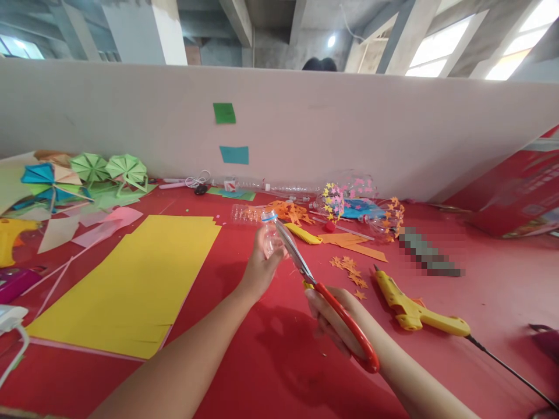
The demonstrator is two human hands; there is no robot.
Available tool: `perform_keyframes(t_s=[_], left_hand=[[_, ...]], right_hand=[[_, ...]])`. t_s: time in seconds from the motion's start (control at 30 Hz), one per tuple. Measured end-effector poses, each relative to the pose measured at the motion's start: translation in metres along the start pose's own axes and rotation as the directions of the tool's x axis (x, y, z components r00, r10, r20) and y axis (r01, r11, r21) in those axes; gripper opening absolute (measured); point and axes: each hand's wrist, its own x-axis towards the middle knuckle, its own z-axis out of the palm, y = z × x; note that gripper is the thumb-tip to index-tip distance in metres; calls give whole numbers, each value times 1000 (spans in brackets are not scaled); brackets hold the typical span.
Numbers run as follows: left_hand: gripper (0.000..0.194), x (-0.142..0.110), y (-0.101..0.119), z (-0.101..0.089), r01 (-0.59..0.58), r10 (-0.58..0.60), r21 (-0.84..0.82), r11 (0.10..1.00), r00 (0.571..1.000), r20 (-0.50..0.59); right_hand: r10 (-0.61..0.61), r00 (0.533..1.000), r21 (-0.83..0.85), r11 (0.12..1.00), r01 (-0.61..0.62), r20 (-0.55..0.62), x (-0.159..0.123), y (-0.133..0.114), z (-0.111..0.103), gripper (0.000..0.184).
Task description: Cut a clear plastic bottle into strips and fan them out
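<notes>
My left hand [261, 265] is closed around a clear plastic bottle piece [271, 234] with a blue ring at its neck. In my right hand [338, 317] is a pair of scissors [345, 326] with red handles. Their blades point up and left, right beside the bottle piece's neck; I cannot tell whether they touch it. Behind the hands lie a yellow box cutter [302, 234] and a heap of orange paper scraps [290, 212]. Small orange paper stars [348, 267] are scattered to the right of the scissors.
A yellow glue gun [414, 308] with a trailing cord lies at right. Yellow paper sheets [135, 273] spread at left, near folded paper umbrellas [126, 169]. Star-covered bottle pieces [386, 220] and clear bottles [292, 189] sit toward the white partition [152, 116].
</notes>
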Motion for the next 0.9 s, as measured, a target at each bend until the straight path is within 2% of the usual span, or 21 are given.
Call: perform_keyframes(t_s=[0.2, 0.47, 0.63, 0.9], left_hand=[[61, 2, -4, -4, -32, 32, 26, 999, 999, 5], [58, 1, 1, -1, -14, 14, 43, 999, 1000, -8], [59, 1, 0, -2, 51, -50, 32, 998, 998, -32], [57, 4, -3, -2, 27, -33, -60, 998, 994, -104]], right_hand=[[-17, 1000, -24, 1000, 17, -6, -2, -2, -1, 56], [30, 1000, -1, 1000, -30, 1, -2, -1, 0, 56], [-48, 994, 103, 994, 39, 95, 3, 12, -4, 55], [-98, 976, 122, 990, 76, 192, 3, 9, -9, 58]])
